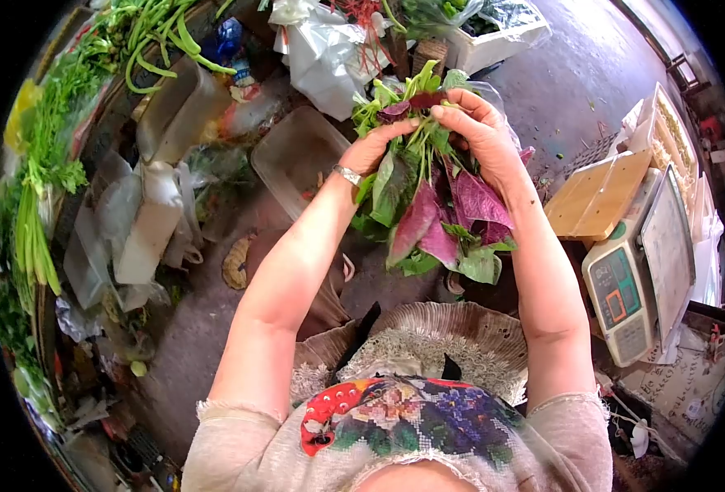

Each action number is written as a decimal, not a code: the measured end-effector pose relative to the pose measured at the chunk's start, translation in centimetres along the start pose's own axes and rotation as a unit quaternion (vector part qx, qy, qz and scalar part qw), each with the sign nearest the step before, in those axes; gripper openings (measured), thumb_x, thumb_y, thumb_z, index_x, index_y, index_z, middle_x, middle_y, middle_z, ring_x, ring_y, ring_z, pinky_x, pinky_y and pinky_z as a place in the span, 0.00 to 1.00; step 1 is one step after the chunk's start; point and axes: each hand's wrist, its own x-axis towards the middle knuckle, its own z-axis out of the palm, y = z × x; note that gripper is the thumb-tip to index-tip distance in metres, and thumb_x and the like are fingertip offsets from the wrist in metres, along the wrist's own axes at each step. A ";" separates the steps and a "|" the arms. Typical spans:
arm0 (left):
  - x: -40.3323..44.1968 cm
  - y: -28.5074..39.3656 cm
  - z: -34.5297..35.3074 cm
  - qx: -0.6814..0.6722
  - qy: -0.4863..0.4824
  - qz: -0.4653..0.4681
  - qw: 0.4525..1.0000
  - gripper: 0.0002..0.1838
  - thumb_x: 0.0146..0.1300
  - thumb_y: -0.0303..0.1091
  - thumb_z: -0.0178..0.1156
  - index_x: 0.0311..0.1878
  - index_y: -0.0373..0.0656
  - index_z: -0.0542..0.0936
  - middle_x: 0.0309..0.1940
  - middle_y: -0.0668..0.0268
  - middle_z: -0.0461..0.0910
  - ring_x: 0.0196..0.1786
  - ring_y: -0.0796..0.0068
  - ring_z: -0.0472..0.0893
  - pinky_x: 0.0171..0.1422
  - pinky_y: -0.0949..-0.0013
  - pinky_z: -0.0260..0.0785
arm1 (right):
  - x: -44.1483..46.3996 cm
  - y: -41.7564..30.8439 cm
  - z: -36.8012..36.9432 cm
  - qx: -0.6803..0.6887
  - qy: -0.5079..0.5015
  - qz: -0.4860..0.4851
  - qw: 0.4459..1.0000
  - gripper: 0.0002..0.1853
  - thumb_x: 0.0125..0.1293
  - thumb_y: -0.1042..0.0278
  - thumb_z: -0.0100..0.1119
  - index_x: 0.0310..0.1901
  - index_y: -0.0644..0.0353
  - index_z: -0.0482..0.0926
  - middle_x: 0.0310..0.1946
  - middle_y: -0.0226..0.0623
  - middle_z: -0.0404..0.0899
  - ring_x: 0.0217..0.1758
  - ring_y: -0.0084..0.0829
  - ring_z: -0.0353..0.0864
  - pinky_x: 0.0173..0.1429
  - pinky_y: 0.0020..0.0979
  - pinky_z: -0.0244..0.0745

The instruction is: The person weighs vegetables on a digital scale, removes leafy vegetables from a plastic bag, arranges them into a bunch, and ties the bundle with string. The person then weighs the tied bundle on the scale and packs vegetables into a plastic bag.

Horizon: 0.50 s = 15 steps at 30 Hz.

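In front of me I hold a bunch of red-and-green amaranth (440, 213), its broad leaves hanging down toward my lap and its cut stems pointing up and away. My left hand (371, 149), with a metal watch band or bracelet at the wrist, is closed on the left side of the stems. The fingers of my right hand (484, 131) pinch at the stems from the right, close to my left thumb. A dark red strip (426, 100) crosses the stems just beyond the fingers; whether it is a tie or a leaf I cannot tell. Leaves partly hide both sets of fingertips.
A digital scale (625, 271) stands at my right beside a cardboard piece (600, 197). A white foam box (498, 41) and plastic bags (321, 61) with red strings lie ahead. On the left are a grey plastic tub (297, 152), long green beans (161, 29) and leafy celery (51, 164).
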 end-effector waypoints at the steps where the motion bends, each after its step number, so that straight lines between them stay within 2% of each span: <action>1: 0.2 0.0 -0.3 -0.053 0.003 -0.024 0.998 0.19 0.62 0.32 0.62 0.56 0.41 0.76 0.46 0.65 0.82 0.42 0.74 0.83 0.48 0.71 0.78 | 0.3 0.2 -0.1 -0.028 -0.012 0.004 1.000 0.10 0.59 0.72 0.66 0.43 0.60 0.81 0.35 0.29 0.83 0.36 0.17 0.79 0.43 0.19 0.73; 4: 0.2 0.0 0.2 -0.035 0.014 0.000 0.999 0.19 0.62 0.33 0.62 0.56 0.41 0.76 0.45 0.64 0.83 0.42 0.74 0.83 0.48 0.70 0.77 | 0.9 1.8 -0.4 0.001 -0.010 -0.031 0.999 0.11 0.59 0.73 0.65 0.44 0.62 0.81 0.36 0.31 0.83 0.36 0.18 0.80 0.43 0.20 0.74; 5: 0.3 0.0 -0.1 -0.008 0.016 0.006 1.000 0.20 0.63 0.36 0.62 0.57 0.41 0.76 0.47 0.64 0.82 0.44 0.73 0.83 0.50 0.69 0.77 | 0.9 1.5 -0.4 0.015 0.010 -0.025 1.000 0.11 0.60 0.74 0.65 0.45 0.63 0.82 0.36 0.31 0.83 0.36 0.18 0.80 0.43 0.21 0.74; 8: 0.7 -0.4 -1.2 -0.124 -0.005 0.010 0.992 0.22 0.64 0.41 0.60 0.58 0.40 0.75 0.50 0.63 0.81 0.48 0.72 0.82 0.55 0.68 0.75 | 0.2 0.1 -0.1 0.014 0.011 -0.041 0.999 0.10 0.59 0.75 0.66 0.42 0.62 0.82 0.34 0.29 0.83 0.34 0.17 0.79 0.42 0.20 0.74; 12: 0.5 -0.6 -1.6 -0.082 -0.006 0.018 0.996 0.22 0.65 0.41 0.60 0.58 0.39 0.75 0.51 0.62 0.81 0.50 0.71 0.82 0.56 0.67 0.75 | 0.4 0.5 -0.7 -0.066 -0.007 -0.042 0.997 0.09 0.58 0.75 0.67 0.41 0.62 0.81 0.32 0.27 0.82 0.32 0.16 0.78 0.39 0.19 0.72; 14: 0.9 -0.8 -1.4 -0.022 -0.051 0.060 0.997 0.22 0.65 0.39 0.60 0.59 0.39 0.75 0.51 0.61 0.81 0.50 0.71 0.82 0.56 0.67 0.75 | 0.6 0.7 -0.8 -0.016 0.036 -0.032 0.999 0.08 0.58 0.74 0.67 0.40 0.61 0.81 0.31 0.26 0.81 0.31 0.16 0.76 0.38 0.18 0.71; 15: 0.4 -0.6 -0.8 -0.054 -0.034 0.033 0.997 0.20 0.66 0.33 0.57 0.60 0.39 0.73 0.50 0.58 0.81 0.48 0.67 0.82 0.55 0.65 0.77 | 1.0 0.8 -1.0 0.012 0.028 -0.030 0.999 0.08 0.58 0.73 0.67 0.39 0.61 0.82 0.32 0.26 0.82 0.31 0.16 0.77 0.38 0.18 0.71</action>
